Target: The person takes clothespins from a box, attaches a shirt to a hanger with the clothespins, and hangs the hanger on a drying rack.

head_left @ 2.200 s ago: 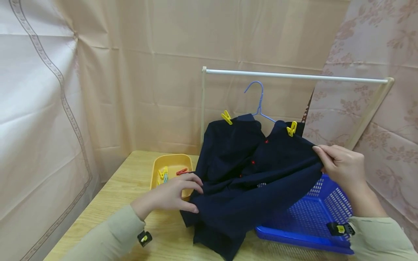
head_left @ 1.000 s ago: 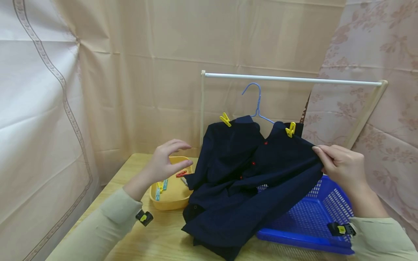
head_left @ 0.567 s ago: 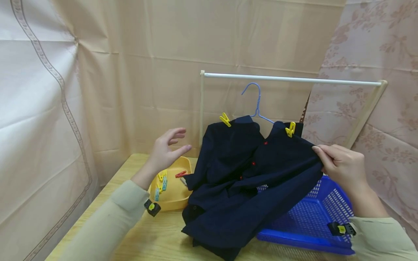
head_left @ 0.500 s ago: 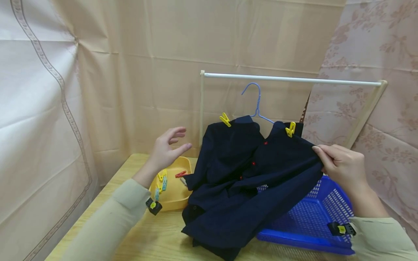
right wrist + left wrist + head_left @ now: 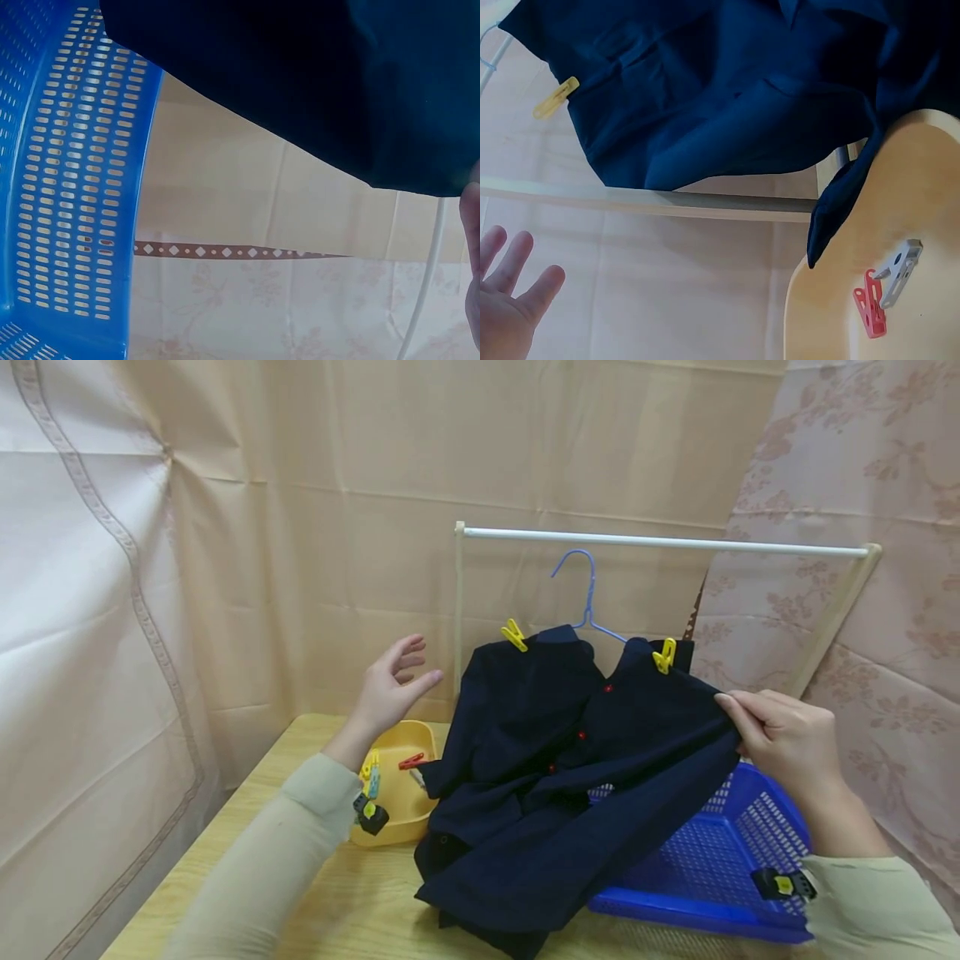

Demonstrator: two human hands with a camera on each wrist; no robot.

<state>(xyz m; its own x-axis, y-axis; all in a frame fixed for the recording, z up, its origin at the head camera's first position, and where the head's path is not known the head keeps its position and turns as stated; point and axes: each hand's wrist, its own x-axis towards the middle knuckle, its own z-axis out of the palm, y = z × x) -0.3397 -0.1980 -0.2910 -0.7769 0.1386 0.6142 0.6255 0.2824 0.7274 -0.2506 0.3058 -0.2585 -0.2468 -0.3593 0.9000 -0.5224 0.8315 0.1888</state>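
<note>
A dark navy shirt point(image 5: 517, 710) with red buttons hangs on a blue wire hanger point(image 5: 590, 585). Yellow clothespins point(image 5: 664, 656) sit on both its shoulders. My right hand point(image 5: 787, 735) pinches the shirt's right-hand edge between thumb and fingers and holds it out to the side. To the left, my left hand point(image 5: 390, 689) is raised with fingers apart and nothing in it, beside the shirt's left sleeve. That sleeve's end hangs at the yellow tray point(image 5: 401, 835). In the left wrist view, a red clothespin point(image 5: 870, 307) and a grey clothespin point(image 5: 901, 271) lie in the tray.
A white rail point(image 5: 660, 538) on cream posts stands behind the shirt. On the right, partly under the cloth, is a blue plastic basket point(image 5: 697, 910). Everything stands on a wooden table point(image 5: 255, 827), with curtains point(image 5: 337, 568) around it.
My left hand has left the shirt's lower left side and risen to above the tray, still rising lately. The lower cloth has shifted slightly. My right hand keeps its hold at the same spot.
</note>
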